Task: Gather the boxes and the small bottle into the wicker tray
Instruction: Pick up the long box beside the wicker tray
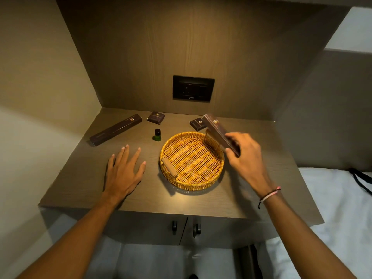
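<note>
Farthest left, a long dark box [116, 129] lies flat on the wooden tabletop [84, 178], angled away beyond the left hand's fingertips and well apart from them. The left hand [123, 171] rests palm down on the tabletop with its fingers spread wide, gripping nothing. Just beyond its index finger stands the small green bottle [157, 135], upright with a dark cap, with nothing between it and the fingers. Farther back sits a small dark box [156, 117]. The round wicker tray [201, 183] lies between the two hands, empty, with a wooden handle on its near-left rim. Behind the tray's far rim a second small box [197, 123] lies partly hidden by the held box. The right hand [244, 156] pinches one end of another long box [219, 132], thumb on one face and fingers on the other; the box is tilted above the tray's right rim, blurred. A switch plate [193, 88] is set into the back panel.
</note>
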